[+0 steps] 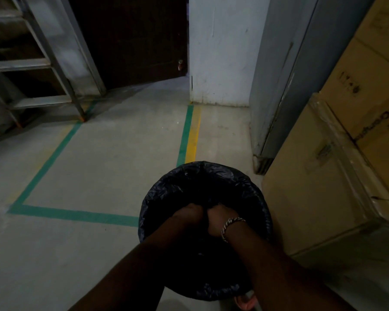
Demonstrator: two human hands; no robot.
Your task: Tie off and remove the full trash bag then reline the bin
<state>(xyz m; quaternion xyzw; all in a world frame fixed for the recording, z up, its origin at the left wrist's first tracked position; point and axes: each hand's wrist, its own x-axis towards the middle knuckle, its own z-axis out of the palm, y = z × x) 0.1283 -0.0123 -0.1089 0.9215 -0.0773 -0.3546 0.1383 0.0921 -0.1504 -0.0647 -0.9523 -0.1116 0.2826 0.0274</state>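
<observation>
Both hands are sunk in the mouth of the bin, knuckles almost touching. The left hand and the right hand, which wears a pale chain bracelet, are each curled into a fist around gathered folds of the crinkled black plastic trash bag. The bag sits in the round bin and wraps over its rim all the way round (the bin's own wall hardly shows).

At 6 o'clock a sandalled foot pokes out just beside the rim. At 3 o'clock the stacked tan cardboard boxes stand just beside the bin, leaving almost no gap. They carry dark print and handling symbols, too blurred to read. A tall grey metal cabinet follows at 1 o'clock.

From 7 to 11 o'clock the grey concrete floor lies open, marked by a green tape line that reaches the bin at 9. A green-and-yellow tape stripe runs off at 12 toward a white wall pillar. Farther off are a dark brown door at 11 and a grey metal rack at 10.
</observation>
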